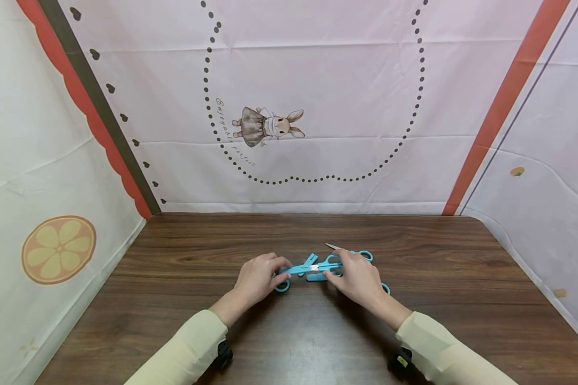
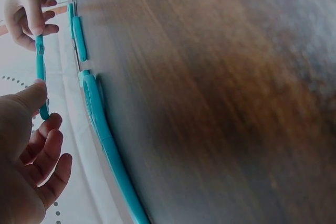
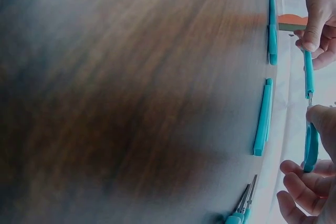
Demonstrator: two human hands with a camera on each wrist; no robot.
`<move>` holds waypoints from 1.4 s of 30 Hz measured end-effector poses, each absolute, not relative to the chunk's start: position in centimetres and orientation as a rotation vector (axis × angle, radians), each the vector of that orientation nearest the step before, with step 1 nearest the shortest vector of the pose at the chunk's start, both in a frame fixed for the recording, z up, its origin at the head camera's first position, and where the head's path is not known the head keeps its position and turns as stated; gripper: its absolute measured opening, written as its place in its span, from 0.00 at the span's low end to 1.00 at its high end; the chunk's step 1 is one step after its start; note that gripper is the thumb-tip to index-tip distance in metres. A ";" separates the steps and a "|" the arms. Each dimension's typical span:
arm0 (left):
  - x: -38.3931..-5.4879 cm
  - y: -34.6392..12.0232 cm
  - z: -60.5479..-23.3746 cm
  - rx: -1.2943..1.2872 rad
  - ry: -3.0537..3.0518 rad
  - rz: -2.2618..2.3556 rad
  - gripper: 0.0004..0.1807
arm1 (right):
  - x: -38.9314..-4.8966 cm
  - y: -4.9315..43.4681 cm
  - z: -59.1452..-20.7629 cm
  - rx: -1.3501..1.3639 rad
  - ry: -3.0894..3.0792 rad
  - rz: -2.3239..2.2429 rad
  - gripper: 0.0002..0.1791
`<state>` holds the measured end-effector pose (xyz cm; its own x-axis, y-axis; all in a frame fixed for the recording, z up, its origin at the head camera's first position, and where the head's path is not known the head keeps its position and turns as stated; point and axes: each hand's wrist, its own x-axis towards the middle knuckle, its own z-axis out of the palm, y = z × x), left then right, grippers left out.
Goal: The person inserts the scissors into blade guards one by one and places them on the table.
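Note:
My left hand (image 1: 260, 277) pinches a blue blade cover (image 3: 308, 74) between thumb and fingers. My right hand (image 1: 358, 275) grips the light-blue handles of a pair of scissors (image 3: 311, 145). The two pieces line up end to end above the table, with the cover over the blades and a short strip of metal showing between cover and handles. In the left wrist view, the left hand (image 2: 23, 145) has its other fingers loosely bent below the cover. Behind the held scissors, a loose blue cover (image 1: 312, 259) lies on the table, and another blue cover (image 1: 316, 277) is in front of it.
Another pair of scissors (image 1: 366, 255) lies behind my right hand, its bare blade pointing left. A blue handle loop (image 1: 386, 289) shows beside the right wrist, and a further loop (image 1: 282, 287) under the left fingers. The brown wooden table (image 1: 289, 342) meets a printed cloth backdrop (image 1: 347, 107).

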<state>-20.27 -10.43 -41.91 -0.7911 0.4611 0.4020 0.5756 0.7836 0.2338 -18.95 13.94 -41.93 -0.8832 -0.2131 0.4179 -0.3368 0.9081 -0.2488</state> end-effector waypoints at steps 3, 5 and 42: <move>-20.3 -10.4 -41.9 -0.792 -2.662 -0.495 0.09 | -18.9 14.0 -41.9 0.401 -2.683 0.442 0.29; -20.3 -10.4 -41.9 -0.787 -2.671 -0.493 0.09 | -18.9 14.0 -41.9 0.399 -2.682 0.441 0.29; -20.5 -10.7 -42.3 -0.704 -2.616 -0.508 0.09 | -19.1 13.6 -42.0 0.339 -2.734 0.516 0.29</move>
